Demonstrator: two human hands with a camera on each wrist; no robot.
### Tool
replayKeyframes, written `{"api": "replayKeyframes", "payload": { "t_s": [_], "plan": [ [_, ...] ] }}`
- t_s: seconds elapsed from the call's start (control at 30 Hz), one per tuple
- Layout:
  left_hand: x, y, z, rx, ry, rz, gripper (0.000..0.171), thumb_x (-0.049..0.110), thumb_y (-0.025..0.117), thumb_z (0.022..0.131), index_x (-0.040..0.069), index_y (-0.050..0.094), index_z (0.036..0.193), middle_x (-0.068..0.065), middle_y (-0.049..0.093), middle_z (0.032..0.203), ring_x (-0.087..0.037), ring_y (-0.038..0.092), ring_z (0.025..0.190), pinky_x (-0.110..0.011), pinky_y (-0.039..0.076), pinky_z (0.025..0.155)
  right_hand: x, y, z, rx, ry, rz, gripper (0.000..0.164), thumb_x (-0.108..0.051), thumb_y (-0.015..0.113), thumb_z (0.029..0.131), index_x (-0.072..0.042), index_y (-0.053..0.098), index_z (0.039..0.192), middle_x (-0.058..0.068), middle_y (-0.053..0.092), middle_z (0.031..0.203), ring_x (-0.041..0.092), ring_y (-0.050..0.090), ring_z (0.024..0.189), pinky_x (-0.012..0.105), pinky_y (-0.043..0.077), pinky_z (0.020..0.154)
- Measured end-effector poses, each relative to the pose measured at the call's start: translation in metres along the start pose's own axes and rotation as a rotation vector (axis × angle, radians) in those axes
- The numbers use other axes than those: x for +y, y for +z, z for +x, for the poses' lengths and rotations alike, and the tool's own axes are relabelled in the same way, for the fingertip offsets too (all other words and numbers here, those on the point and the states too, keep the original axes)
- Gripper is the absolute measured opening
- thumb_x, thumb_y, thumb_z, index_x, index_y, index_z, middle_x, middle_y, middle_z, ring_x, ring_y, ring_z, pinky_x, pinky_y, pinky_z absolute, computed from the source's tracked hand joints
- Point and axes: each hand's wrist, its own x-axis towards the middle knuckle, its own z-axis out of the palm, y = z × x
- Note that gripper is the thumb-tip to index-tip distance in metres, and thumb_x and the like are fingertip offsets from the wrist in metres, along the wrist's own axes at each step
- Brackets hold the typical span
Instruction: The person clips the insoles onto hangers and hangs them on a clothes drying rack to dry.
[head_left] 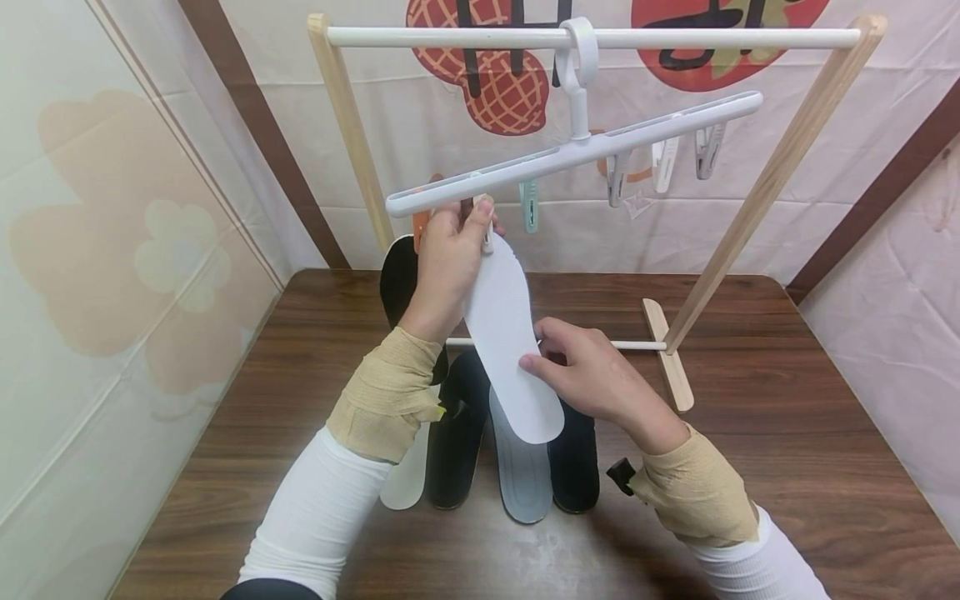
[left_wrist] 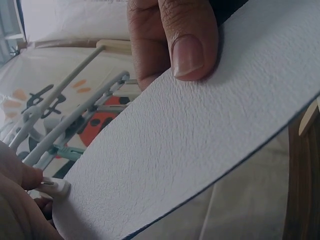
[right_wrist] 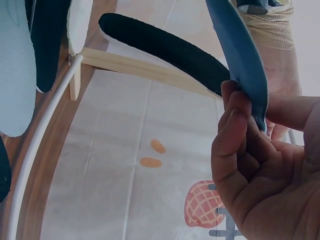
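A white insole (head_left: 510,333) hangs slanted below the low end of a white clip hanger (head_left: 570,154). At its top edge my left hand (head_left: 450,262) pinches a small white clothespin (left_wrist: 56,186), whose tip sits on the insole's end. My right hand (head_left: 581,367) holds the insole's side edge, thumb on the white face and fingers behind. In the right wrist view, the insole's blue underside (right_wrist: 245,60) shows between thumb and fingers. Behind my left hand hangs a black insole (head_left: 397,279), near an orange clothespin (head_left: 420,229).
White (head_left: 405,479), black (head_left: 456,442) and grey (head_left: 525,479) insoles lie on the wooden table (head_left: 300,500). The hanger hooks on a white rail (head_left: 450,37) with wooden legs (head_left: 780,175). A mint clothespin (head_left: 529,207) and several others dangle along the hanger.
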Motion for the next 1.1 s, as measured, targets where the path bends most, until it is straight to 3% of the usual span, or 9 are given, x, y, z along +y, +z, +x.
{"api": "replayKeyframes", "payload": {
  "t_s": [0.2,0.73,1.1],
  "plan": [
    [-0.0010,-0.0014,0.0005,-0.005,-0.014,0.008,0.027,0.026,0.056,0.105,0.006,0.058,0.123,-0.012,0.061,0.101,-0.016,0.063,0.091,-0.023,0.054,0.077,-0.0003,0.0009,0.0000,0.005,0.002,-0.012,0.012,-0.017,0.071,0.094,-0.010,0.064,0.102,0.000,0.075,0.088,0.014,0.062,0.075,0.031,0.051,0.066],
    [-0.0054,-0.0041,-0.0013,-0.010,0.023,0.017,0.039,0.026,0.058,0.104,0.004,0.054,0.136,-0.008,0.060,0.113,-0.020,0.058,0.105,-0.026,0.049,0.089,-0.0005,0.0027,0.0003,0.010,0.014,0.001,0.012,-0.017,0.071,0.094,-0.011,0.063,0.101,-0.001,0.073,0.085,0.015,0.061,0.074,0.032,0.051,0.065],
    [-0.0057,-0.0044,-0.0013,-0.020,0.026,-0.002,0.040,0.025,0.058,0.104,0.004,0.053,0.137,-0.011,0.062,0.114,-0.021,0.060,0.105,-0.025,0.049,0.088,0.0014,0.0037,0.0002,0.007,0.026,-0.014,0.014,-0.019,0.070,0.095,-0.010,0.064,0.104,0.001,0.073,0.086,0.015,0.060,0.072,0.031,0.050,0.063]
  ]
}}
